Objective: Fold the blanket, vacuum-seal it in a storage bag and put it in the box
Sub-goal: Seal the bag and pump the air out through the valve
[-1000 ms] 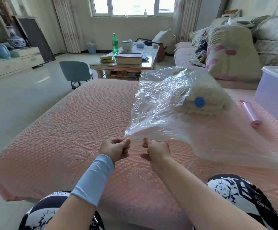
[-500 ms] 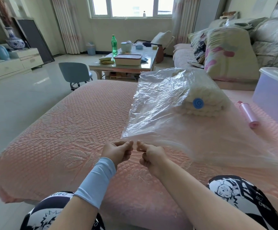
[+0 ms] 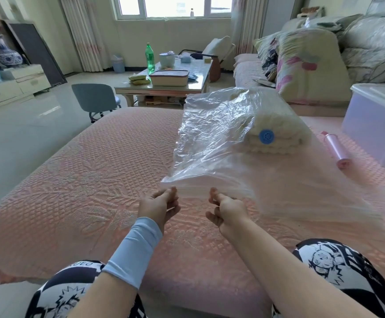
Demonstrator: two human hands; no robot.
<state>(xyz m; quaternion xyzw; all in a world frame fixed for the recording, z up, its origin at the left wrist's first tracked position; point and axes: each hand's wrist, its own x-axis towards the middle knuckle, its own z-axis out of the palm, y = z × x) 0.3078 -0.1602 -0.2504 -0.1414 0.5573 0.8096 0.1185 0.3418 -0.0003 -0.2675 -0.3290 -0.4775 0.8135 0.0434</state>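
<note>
Two steps look done: the blanket (image 3: 278, 125) lies folded inside the clear storage bag (image 3: 214, 143), centre right of the frame on the pink bedcover (image 3: 83, 191). At lower centre the left hand (image 3: 158, 206) pinches the bag's near corner and the right hand (image 3: 227, 208) pinches the same edge just to its right, so I judge the seal is being closed. Left to do: drawing air out through the blue valve (image 3: 266, 135) with the pink pump (image 3: 337, 151), then boxing it in the box (image 3: 375, 120) at the right edge.

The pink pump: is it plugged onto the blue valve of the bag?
No, the pink pump lies loose on the bed, to the right of the bag and apart from its blue valve.
</note>
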